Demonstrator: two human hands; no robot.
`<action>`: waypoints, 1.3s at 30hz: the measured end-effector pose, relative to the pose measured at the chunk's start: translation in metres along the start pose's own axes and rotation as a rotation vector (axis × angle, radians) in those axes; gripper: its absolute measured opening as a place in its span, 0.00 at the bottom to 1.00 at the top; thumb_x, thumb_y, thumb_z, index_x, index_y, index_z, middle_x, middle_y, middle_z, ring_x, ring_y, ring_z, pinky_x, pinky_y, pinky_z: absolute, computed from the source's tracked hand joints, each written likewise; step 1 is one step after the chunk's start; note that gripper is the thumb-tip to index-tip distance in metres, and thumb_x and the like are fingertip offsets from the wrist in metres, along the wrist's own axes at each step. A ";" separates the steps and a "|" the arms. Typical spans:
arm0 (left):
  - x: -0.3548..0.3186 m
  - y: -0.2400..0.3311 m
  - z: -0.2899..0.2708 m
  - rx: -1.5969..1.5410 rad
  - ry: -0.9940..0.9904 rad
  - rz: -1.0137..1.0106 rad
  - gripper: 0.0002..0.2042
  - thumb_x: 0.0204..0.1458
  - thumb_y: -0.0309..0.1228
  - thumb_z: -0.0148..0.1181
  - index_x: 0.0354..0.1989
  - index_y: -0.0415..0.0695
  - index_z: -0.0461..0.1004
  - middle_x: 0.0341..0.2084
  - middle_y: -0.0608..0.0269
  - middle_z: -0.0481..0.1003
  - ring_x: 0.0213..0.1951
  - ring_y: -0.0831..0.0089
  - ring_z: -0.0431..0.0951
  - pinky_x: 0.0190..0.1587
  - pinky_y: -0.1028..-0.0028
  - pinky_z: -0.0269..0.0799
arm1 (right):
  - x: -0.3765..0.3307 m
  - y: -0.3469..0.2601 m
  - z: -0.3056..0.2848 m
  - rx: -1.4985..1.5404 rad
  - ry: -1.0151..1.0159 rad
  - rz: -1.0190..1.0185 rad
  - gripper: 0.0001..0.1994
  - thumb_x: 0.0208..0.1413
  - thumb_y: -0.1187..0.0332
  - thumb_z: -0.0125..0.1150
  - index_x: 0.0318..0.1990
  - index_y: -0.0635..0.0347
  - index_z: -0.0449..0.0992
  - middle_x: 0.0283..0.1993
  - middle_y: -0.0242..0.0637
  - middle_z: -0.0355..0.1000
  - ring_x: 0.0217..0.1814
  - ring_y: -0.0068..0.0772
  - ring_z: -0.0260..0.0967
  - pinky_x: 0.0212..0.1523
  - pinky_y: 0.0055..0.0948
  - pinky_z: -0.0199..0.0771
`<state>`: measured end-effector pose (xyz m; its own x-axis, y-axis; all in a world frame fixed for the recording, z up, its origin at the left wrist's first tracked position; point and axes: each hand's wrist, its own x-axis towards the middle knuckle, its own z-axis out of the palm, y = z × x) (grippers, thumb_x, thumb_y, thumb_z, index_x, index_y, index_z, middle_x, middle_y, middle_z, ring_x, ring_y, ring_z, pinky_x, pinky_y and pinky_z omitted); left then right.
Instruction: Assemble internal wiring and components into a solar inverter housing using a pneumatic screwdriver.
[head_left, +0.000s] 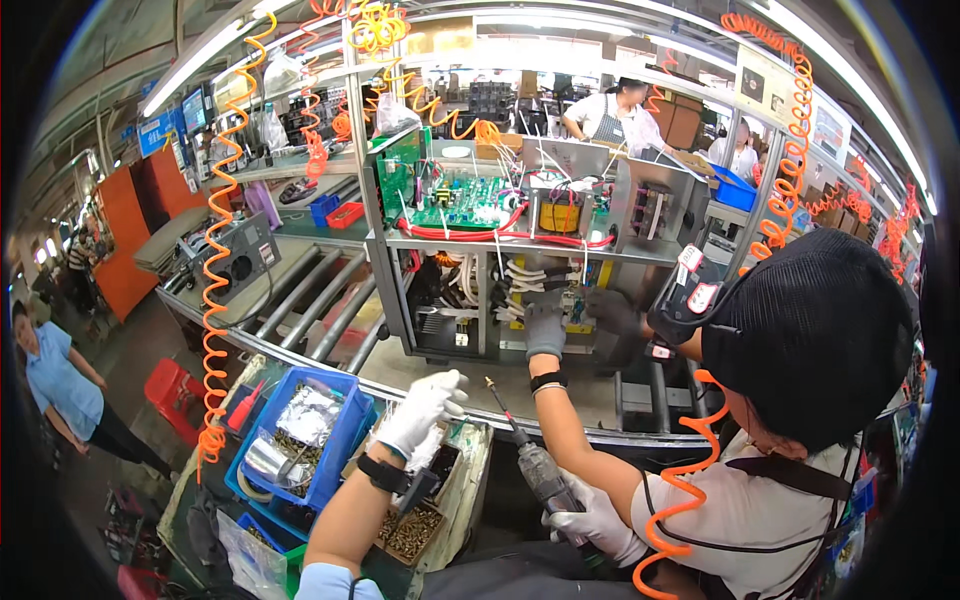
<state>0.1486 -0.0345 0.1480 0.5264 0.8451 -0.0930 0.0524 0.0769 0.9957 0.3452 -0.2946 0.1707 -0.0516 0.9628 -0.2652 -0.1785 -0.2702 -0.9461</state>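
Observation:
My left hand (420,412), in a white glove, is raised over the parts bins with its fingers bent together. Whatever they hold, if anything, is hidden. My right hand (600,522), also white-gloved, grips a dark power screwdriver (545,474); its long bit points up and left toward the bench edge. In front stands an open metal machine cabinet (395,290), with a green circuit board (465,195) on top and white cables (530,275) below. A co-worker's grey-gloved hands (545,328) reach into its lower bay. Below my left hand sits a box of small brass-coloured screws (410,532).
The co-worker's black cap (815,335) and arm fill the right side, close to my right hand. An orange coiled hose (665,500) hangs there, another (215,300) at left. A blue bin (335,400) holds bags and fasteners. Rollers (325,325) line the bench.

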 end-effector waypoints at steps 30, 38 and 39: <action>0.211 0.009 0.098 1.038 -0.106 0.904 0.15 0.57 0.35 0.54 0.49 0.41 0.75 0.43 0.47 0.77 0.48 0.52 0.75 0.52 0.60 0.70 | 0.033 0.022 -0.029 0.492 0.359 -0.101 0.26 0.55 0.68 0.59 0.61 0.62 0.60 0.37 0.40 0.72 0.30 0.28 0.74 0.31 0.26 0.76; 0.258 0.012 0.154 1.264 -0.306 0.525 0.23 0.53 0.39 0.50 0.56 0.44 0.71 0.41 0.41 0.77 0.48 0.47 0.76 0.51 0.55 0.71 | 0.073 -0.007 -0.049 0.536 0.511 -0.190 0.29 0.57 0.67 0.61 0.64 0.60 0.59 0.33 0.36 0.72 0.26 0.25 0.73 0.26 0.22 0.72; 0.263 0.008 0.158 1.273 -0.348 0.425 0.21 0.53 0.38 0.52 0.54 0.43 0.72 0.43 0.41 0.77 0.48 0.47 0.76 0.50 0.56 0.71 | 0.076 -0.008 -0.053 0.507 0.527 -0.215 0.28 0.57 0.67 0.60 0.63 0.60 0.59 0.34 0.37 0.72 0.26 0.26 0.73 0.25 0.23 0.73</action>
<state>0.4218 0.1052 0.1313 0.8693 0.4933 0.0303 0.4671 -0.8401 0.2759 0.3954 -0.2190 0.1485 0.4885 0.8332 -0.2590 -0.5675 0.0780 -0.8197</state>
